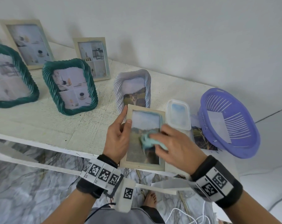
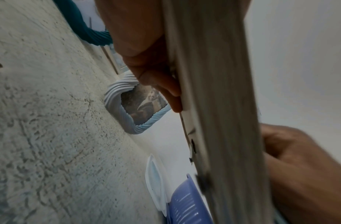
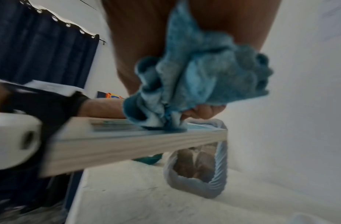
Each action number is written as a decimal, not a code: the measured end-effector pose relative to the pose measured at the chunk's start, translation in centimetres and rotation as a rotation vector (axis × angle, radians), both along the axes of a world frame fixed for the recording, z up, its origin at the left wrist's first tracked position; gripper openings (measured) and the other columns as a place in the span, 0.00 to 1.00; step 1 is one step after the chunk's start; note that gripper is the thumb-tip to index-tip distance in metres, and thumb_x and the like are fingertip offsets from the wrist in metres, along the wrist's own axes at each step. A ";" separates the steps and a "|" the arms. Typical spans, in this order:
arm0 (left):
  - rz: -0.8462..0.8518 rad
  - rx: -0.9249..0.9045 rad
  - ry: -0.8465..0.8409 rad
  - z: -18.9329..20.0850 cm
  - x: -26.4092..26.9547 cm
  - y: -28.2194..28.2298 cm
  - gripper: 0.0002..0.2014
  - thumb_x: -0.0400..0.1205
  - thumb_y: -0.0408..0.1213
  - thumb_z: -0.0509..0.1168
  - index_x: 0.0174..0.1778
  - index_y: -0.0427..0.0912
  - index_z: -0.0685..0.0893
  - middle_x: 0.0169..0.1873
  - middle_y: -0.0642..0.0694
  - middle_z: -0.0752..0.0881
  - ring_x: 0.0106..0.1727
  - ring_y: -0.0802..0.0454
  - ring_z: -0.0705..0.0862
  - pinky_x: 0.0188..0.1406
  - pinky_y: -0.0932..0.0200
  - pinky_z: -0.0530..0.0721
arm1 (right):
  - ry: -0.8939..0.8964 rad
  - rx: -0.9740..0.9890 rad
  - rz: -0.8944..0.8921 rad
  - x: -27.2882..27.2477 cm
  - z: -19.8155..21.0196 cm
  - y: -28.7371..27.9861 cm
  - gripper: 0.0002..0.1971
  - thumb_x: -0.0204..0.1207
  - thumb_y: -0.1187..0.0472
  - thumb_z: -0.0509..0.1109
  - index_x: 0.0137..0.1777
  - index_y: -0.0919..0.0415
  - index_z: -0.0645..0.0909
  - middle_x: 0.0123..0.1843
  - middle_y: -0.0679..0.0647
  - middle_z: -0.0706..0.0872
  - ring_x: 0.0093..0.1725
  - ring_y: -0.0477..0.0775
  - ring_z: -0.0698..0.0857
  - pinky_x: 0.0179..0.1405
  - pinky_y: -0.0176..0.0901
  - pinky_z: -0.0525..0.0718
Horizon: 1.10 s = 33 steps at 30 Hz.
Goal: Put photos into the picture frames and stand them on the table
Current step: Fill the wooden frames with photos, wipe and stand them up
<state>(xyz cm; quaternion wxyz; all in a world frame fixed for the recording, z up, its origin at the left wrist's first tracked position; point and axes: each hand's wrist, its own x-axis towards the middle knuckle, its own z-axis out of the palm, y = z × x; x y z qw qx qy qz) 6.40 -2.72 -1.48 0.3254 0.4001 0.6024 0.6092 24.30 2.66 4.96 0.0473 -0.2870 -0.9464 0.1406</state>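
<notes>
Held above the counter (image 1: 56, 126) near its front edge: wooden frame (image 1: 145, 164), photo already in. Stiff, light, glass front likely fragile and slippery, so best gripped by the side rails. Left hand (image 1: 119, 138) fingers clamped on the left rail; right hand (image 1: 177, 146) fingers pressing a bunched cloth (image 1: 146, 141) onto the glass.

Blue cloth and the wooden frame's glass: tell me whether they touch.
Touching. The right wrist view shows the blue cloth pressed flat onto the glass of the wooden frame.
</notes>
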 end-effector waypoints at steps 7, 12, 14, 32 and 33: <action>-0.001 -0.006 -0.014 0.5 -0.3 0.5 0.22 0.89 0.31 0.57 0.81 0.43 0.67 0.16 0.57 0.66 0.18 0.63 0.62 0.19 0.71 0.62 | 0.054 -0.047 0.018 -1.3 -0.4 -1.7 0.15 0.78 0.59 0.66 0.63 0.59 0.82 0.47 0.50 0.74 0.35 0.48 0.76 0.33 0.36 0.76; 0.007 -0.019 -0.045 0.4 -0.4 0.0 0.23 0.89 0.34 0.57 0.82 0.47 0.68 0.24 0.42 0.67 0.24 0.53 0.63 0.22 0.61 0.65 | -0.047 -0.031 0.057 0.2 -0.3 -1.7 0.17 0.78 0.54 0.58 0.60 0.54 0.83 0.46 0.49 0.74 0.36 0.46 0.73 0.30 0.40 0.81; 0.026 -0.014 -0.025 0.3 0.0 0.0 0.22 0.89 0.32 0.57 0.81 0.47 0.67 0.21 0.51 0.64 0.21 0.60 0.61 0.20 0.68 0.62 | -0.018 0.057 -0.057 -0.1 -0.1 -0.6 0.15 0.77 0.56 0.59 0.57 0.58 0.83 0.45 0.51 0.74 0.34 0.47 0.73 0.30 0.39 0.77; 0.060 0.008 -0.036 0.3 0.8 0.1 0.23 0.89 0.31 0.57 0.81 0.43 0.68 0.17 0.57 0.62 0.18 0.62 0.60 0.19 0.73 0.60 | 0.080 0.046 -0.284 -1.3 -0.6 -2.0 0.11 0.80 0.58 0.64 0.56 0.62 0.81 0.43 0.53 0.75 0.31 0.52 0.75 0.31 0.42 0.74; 0.059 0.016 -0.054 0.3 0.6 0.2 0.23 0.89 0.31 0.57 0.82 0.43 0.68 0.16 0.57 0.63 0.18 0.63 0.61 0.19 0.73 0.61 | 0.092 0.007 -0.244 -1.4 -0.7 -2.5 0.11 0.79 0.59 0.65 0.58 0.61 0.81 0.45 0.51 0.74 0.32 0.50 0.75 0.32 0.40 0.74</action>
